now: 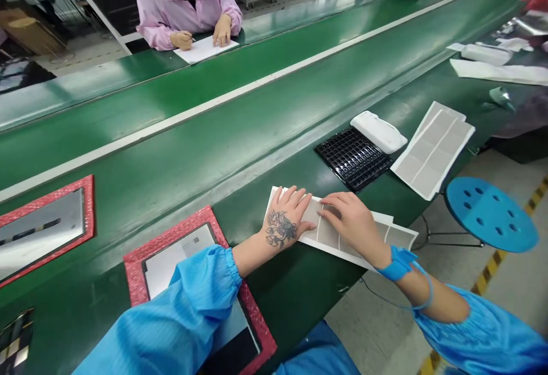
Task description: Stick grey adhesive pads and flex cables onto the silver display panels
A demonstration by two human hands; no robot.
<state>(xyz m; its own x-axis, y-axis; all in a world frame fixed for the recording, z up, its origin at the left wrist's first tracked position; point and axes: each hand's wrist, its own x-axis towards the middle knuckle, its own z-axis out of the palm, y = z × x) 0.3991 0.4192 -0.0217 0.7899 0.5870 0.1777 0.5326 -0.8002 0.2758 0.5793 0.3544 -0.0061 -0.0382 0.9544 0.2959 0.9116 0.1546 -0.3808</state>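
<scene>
My left hand (286, 221) lies flat with fingers stretched over the left end of a grey sheet of adhesive pieces on white backing (327, 237). On the same sheet, my right hand (353, 221) has its thumb and forefinger brought close together at a pale dividing line. Whatever is between those fingertips is too small to make out. A blue wrist strap (399, 263) with a thin cord circles my right wrist. Beneath my left sleeve is a flat screen panel (177, 258) on red bubble wrap (139, 275), partly hidden by the arm.
Beyond my hands are a black gridded tray (355, 158), a white packet (379, 131) and more grey sheets (436, 149). Another panel (47, 229) lies at left. A blue stool (490, 213) stands right of the bench. Across the belt (257, 92), a person in pink (188, 9) writes on paper.
</scene>
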